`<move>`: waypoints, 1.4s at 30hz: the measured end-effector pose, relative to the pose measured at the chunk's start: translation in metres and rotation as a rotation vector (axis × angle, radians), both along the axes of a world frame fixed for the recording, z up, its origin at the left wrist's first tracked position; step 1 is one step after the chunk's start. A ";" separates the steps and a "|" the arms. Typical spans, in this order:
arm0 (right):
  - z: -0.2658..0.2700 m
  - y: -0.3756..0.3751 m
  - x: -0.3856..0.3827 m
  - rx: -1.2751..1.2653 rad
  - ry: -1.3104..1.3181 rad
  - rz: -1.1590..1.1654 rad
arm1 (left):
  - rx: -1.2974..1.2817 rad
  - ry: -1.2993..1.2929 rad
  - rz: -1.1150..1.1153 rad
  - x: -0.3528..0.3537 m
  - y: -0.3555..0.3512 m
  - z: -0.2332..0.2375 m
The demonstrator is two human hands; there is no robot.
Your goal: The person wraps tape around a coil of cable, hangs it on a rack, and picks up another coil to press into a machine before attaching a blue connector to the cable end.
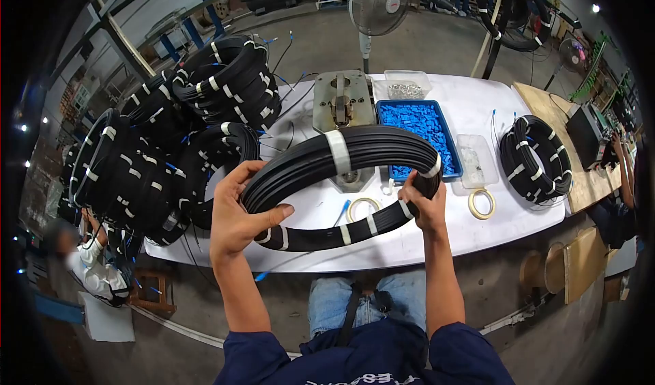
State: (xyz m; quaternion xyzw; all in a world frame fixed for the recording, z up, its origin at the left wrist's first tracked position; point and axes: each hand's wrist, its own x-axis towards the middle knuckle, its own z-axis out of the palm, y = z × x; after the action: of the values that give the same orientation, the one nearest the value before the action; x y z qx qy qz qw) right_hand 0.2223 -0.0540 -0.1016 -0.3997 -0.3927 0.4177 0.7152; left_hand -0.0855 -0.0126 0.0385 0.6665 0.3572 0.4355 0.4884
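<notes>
A coil of black cable [293, 170], bound with several white tape bands, is held up tilted in front of me. On its left side my left hand [239, 214] wraps round the coil, thumb along the inner edge. My right hand [424, 202] grips the right side close to a white band. One cable end with a blue connector [262, 276] hangs below the coil at the table's front edge. Through the ring, another blue connector [346, 206] and a roll of pale tape [364, 210] show on the table.
Stacked cable coils [232, 84] crowd the left; another coil [536, 158] lies right. Behind my coil stand a metal press [341, 102], a blue tray [456, 166] of blue connectors and a fan [379, 3]. A second tape roll [482, 204] lies right. Other people work at both sides.
</notes>
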 end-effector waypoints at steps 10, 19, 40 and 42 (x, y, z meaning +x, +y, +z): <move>0.020 0.007 0.004 0.052 -0.345 -0.082 | 0.024 -0.284 0.107 -0.023 0.028 -0.110; 0.009 0.022 -0.017 0.061 -0.721 -0.105 | -0.036 0.232 0.154 -0.018 0.045 -0.095; 0.010 0.043 -0.024 0.071 -0.753 -0.008 | 0.448 0.610 0.228 0.029 0.061 -0.050; 0.017 0.042 -0.024 0.076 -0.784 0.012 | 0.375 0.682 0.141 0.024 0.056 -0.029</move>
State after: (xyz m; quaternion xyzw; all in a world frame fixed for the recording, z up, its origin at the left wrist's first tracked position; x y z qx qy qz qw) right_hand 0.1979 -0.0115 -0.0846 -0.4999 -0.6535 0.2229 0.5229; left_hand -0.0615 0.0438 0.0096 0.8244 0.4581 0.2795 0.1802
